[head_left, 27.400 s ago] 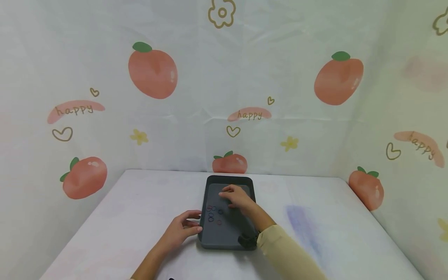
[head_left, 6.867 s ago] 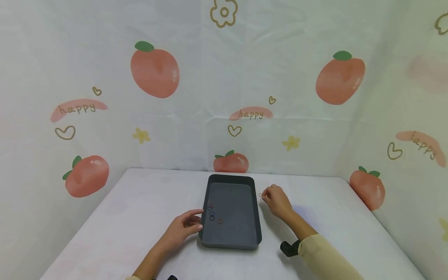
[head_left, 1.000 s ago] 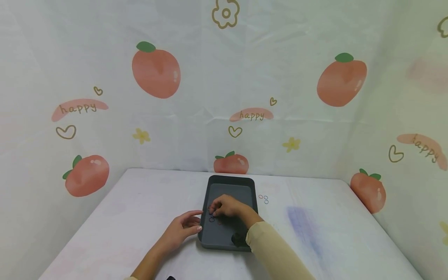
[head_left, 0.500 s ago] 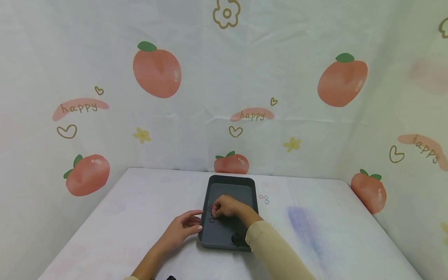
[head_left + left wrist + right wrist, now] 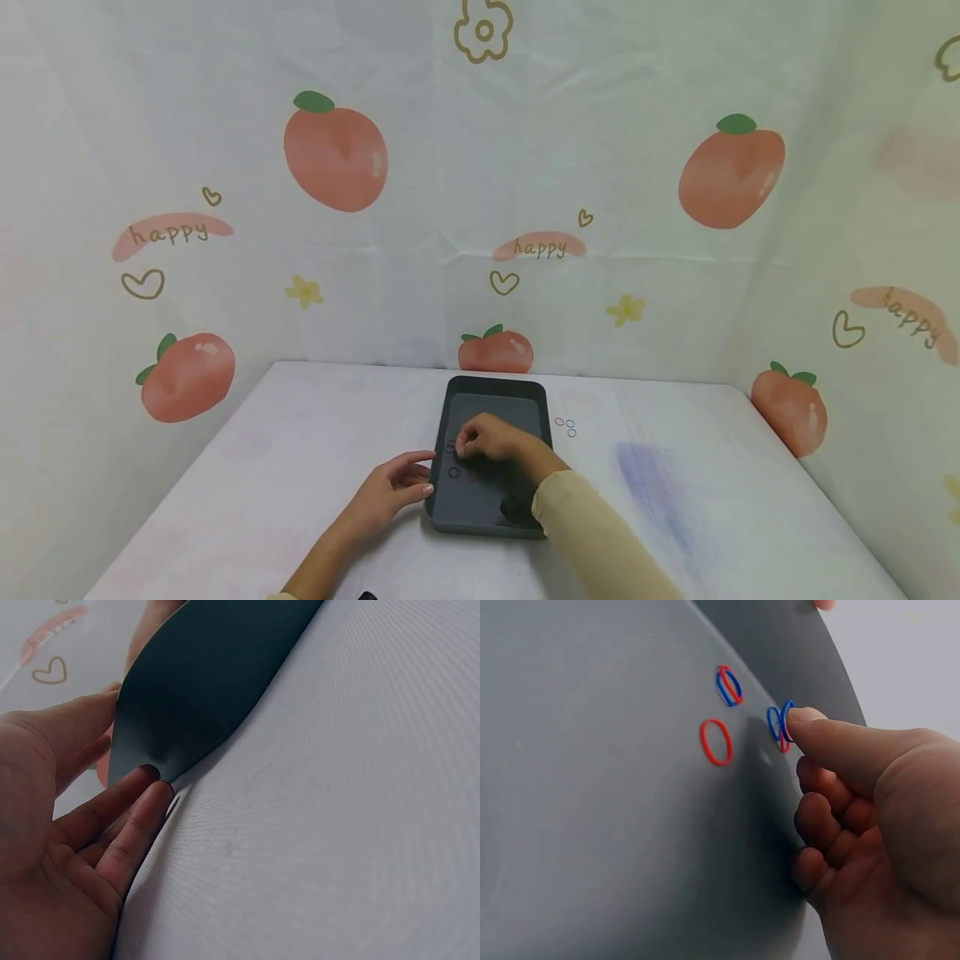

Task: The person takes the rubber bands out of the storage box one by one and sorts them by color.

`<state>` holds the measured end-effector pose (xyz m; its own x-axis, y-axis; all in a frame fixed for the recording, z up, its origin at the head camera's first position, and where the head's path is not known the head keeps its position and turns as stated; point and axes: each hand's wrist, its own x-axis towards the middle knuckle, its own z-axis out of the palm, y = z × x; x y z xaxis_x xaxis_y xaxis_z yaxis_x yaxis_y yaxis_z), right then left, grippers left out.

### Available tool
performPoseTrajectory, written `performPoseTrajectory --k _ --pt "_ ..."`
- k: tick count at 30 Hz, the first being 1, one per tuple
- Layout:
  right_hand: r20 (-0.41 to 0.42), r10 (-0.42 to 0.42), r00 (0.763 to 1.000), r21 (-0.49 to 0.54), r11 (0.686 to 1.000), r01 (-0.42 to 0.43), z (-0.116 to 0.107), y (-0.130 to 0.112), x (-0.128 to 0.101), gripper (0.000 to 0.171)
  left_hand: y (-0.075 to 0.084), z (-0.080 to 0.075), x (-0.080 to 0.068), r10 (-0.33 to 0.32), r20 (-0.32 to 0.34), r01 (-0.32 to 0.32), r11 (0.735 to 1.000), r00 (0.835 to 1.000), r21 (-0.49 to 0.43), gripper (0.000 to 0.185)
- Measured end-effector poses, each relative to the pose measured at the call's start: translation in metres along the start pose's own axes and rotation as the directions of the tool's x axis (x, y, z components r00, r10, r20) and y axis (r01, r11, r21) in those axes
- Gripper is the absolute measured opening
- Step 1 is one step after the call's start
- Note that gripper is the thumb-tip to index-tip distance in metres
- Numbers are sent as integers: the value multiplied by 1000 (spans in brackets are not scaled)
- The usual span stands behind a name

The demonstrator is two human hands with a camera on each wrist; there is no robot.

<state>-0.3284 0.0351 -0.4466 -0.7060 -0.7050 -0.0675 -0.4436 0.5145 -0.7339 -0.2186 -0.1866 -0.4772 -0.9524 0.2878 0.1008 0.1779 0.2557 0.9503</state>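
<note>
In the right wrist view, my right hand (image 5: 877, 802) pinches a blue rubber band (image 5: 787, 712) between thumb and index finger over the tray. Just behind it in that view, a blue band (image 5: 772, 724) overlaps a red one. Nearby on the tray floor lie a single red band (image 5: 717, 742) and a crossed red and blue pair (image 5: 729, 686). The dark grey tray (image 5: 491, 521) stands lengthwise on the table. At its left side, my left hand (image 5: 386, 492) touches the outer wall, thumb and fingers spread along it, as the left wrist view also shows.
Beyond the tray's right wall, one red band (image 5: 559, 422) and two blue bands (image 5: 571, 428) lie on the white table (image 5: 337, 408). A printed cloth wall (image 5: 405, 325) stands behind the table.
Over the longer span, some bands have left the tray, and three now lie on the table to its right. Within the last second, my right hand shifts slightly inside the tray; the left stays put.
</note>
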Motion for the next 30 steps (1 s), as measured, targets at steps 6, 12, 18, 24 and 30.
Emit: performPoseTrajectory --k 6,12,18,24,30 --pt "-38 26 999 33 999 -24 -4 1 -3 5 1 0 -1 -11 1 11 1000 1000 17 52" --pt "-88 19 996 26 1000 -17 -7 3 -6 7 2 0 -1 -14 -2 14 999 1000 33 51" --pt "-142 17 990 15 1000 -15 -11 4 -11 8 -1 1 1 -23 -1 23 999 1000 29 51" --pt "-174 15 985 -25 1000 -19 -19 3 -20 7 -1 1 2 -37 -4 37 999 999 18 51" --pt "-213 3 977 -51 999 -14 -27 3 -32 6 -1 0 1 -10 8 10 1000 1000 9 51"
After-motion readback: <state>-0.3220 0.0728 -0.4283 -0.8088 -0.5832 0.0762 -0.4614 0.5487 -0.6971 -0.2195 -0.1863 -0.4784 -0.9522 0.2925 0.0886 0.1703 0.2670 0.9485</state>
